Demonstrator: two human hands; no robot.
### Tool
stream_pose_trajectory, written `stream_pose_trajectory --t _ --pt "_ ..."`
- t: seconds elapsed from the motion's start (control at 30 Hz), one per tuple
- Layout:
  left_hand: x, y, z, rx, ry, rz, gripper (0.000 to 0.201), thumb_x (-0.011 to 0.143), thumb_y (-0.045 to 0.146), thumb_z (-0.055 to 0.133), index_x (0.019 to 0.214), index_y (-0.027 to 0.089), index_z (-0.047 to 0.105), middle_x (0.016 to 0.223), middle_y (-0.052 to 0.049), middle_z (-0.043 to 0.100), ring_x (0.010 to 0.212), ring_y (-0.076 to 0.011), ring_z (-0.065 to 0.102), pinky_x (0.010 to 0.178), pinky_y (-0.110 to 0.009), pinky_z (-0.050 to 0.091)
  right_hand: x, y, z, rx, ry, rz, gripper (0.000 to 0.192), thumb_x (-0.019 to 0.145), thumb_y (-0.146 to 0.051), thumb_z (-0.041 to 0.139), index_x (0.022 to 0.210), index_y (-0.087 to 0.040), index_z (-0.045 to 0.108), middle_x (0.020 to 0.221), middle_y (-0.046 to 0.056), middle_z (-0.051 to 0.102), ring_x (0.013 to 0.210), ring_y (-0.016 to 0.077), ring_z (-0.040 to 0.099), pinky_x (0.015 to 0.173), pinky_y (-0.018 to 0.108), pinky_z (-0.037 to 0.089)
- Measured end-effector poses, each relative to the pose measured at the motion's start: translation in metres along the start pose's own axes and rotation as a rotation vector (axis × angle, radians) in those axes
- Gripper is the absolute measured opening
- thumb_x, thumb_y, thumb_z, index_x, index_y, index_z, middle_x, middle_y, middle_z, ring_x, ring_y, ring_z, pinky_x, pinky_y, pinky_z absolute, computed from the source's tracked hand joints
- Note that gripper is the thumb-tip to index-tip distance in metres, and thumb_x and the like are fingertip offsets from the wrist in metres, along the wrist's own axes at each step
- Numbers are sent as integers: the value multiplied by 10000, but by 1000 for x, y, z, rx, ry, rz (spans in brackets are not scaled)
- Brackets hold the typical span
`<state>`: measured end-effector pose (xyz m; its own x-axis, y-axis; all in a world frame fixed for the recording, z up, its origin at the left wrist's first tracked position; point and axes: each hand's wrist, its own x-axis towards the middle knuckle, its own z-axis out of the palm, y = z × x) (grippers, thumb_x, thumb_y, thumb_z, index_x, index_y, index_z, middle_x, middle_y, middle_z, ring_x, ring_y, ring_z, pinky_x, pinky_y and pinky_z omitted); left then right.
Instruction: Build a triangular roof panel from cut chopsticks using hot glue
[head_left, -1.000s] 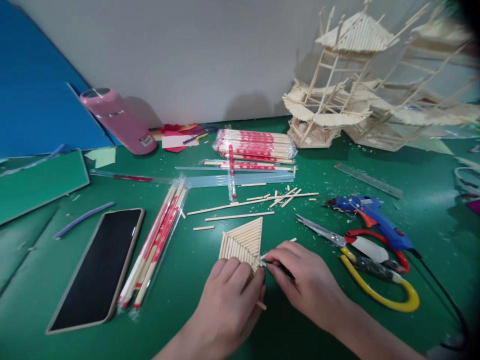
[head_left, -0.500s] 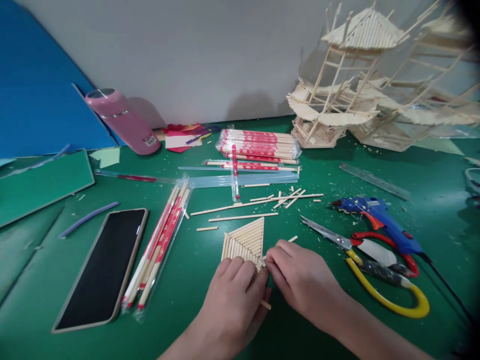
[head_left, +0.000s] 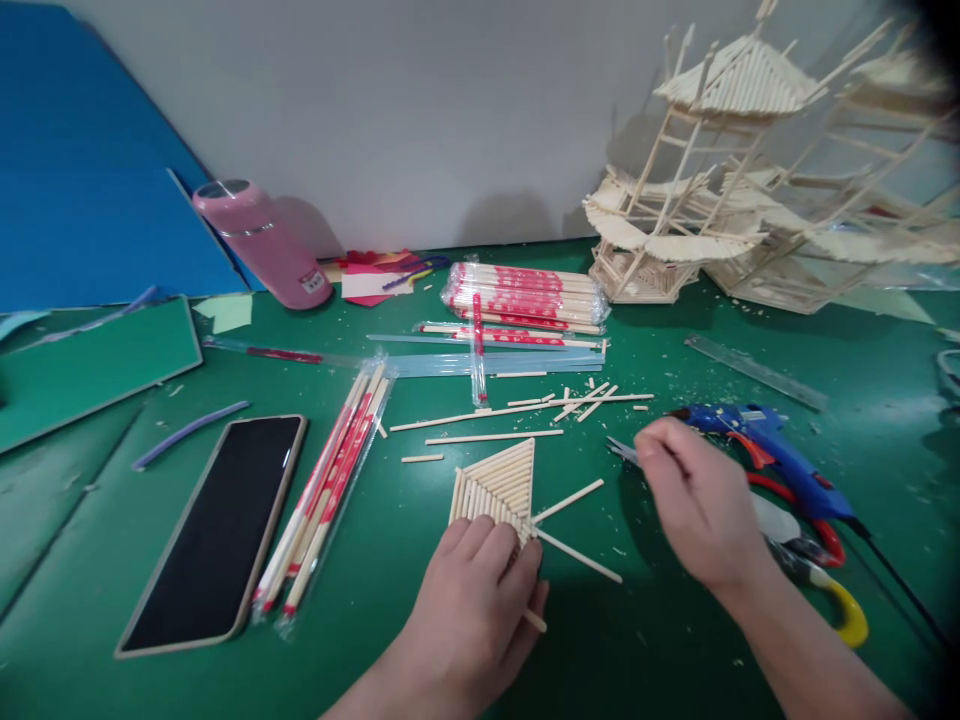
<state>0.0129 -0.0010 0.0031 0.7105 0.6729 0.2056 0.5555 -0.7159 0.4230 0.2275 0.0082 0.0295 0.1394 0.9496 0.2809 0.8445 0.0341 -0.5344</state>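
Observation:
A roof-like panel of glued wooden sticks (head_left: 495, 480) lies on the green table. My left hand (head_left: 480, 590) is closed over its near part, and a stick end pokes out below the fingers. From the panel's right corner two loose-ended sticks (head_left: 574, 502) fan out to the right. My right hand (head_left: 697, 500) is held above the scissors (head_left: 851, 615), hiding most of them. Its fingers are curled together, and whether anything is in them is hidden. Just beyond it lies a blue glue gun (head_left: 787, 460), its nozzle close to the knuckles.
Cut sticks (head_left: 495, 437) are scattered behind the panel. Wrapped chopsticks (head_left: 330, 490) and a phone (head_left: 214, 535) lie on the left. Farther back are a chopstick bundle (head_left: 525, 295), a pink bottle (head_left: 266, 245), a clear ruler (head_left: 754, 372) and stick-built towers (head_left: 675, 220).
My right hand has left the panel's corner and moved right, over the scissors. Two sticks at that corner now show fully. My left hand stays on the panel; the view has shifted slightly.

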Motion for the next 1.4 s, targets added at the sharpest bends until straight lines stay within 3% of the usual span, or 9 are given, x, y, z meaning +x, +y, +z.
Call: stream_pose_trajectory --t 0.1,0.17,0.23,0.4,0.5,0.83,1.4 --pt "-1 0 -1 -15 -11 1 197 826 166 407 968 162 543 766 -55 521 677 -185 432 595 -333 378 4 12 -9 151 272 106 39 823 -254 491 809 -218 492 772 12 570 648 144 541 542 255 408" --pt "-1 0 -1 -18 -20 0 191 827 168 402 952 159 545 760 -55 517 675 -188 425 592 -337 377 1 14 -9 193 338 138 68 815 -247 500 877 -220 508 840 20 595 705 155 574 595 268 440" --pt "-1 0 -1 -21 -29 -7 191 826 171 400 950 158 546 768 -57 517 678 -191 423 594 -342 376 -5 9 -6 169 220 108 98 846 -249 456 882 -223 543 795 8 607 705 151 585 626 268 449" --pt "0 1 1 -4 -29 -12 164 812 177 411 897 156 550 755 -53 514 662 -189 418 573 -333 351 -24 -13 12 198 -350 -161 134 856 -214 469 955 -216 558 849 29 591 782 155 552 674 272 437" --pt "-1 1 1 -4 -12 -4 132 811 174 417 849 155 542 753 -48 515 654 -183 416 569 -326 336 -29 -19 21 192 -507 -282 130 863 -187 461 936 -217 564 869 32 582 803 161 525 695 294 423" --pt "-5 -2 6 -67 35 -1 75 816 176 438 820 156 510 748 -35 508 649 -168 413 583 -318 326 -26 -19 28 103 -586 -319 155 889 -219 421 818 -209 559 792 10 555 747 147 480 678 287 358" --pt "-7 -2 4 -83 32 29 114 820 167 449 883 133 537 760 -45 508 669 -176 407 581 -333 324 -4 -22 23 -19 -713 -533 176 890 -197 411 768 -194 538 752 7 560 705 141 454 625 275 312"
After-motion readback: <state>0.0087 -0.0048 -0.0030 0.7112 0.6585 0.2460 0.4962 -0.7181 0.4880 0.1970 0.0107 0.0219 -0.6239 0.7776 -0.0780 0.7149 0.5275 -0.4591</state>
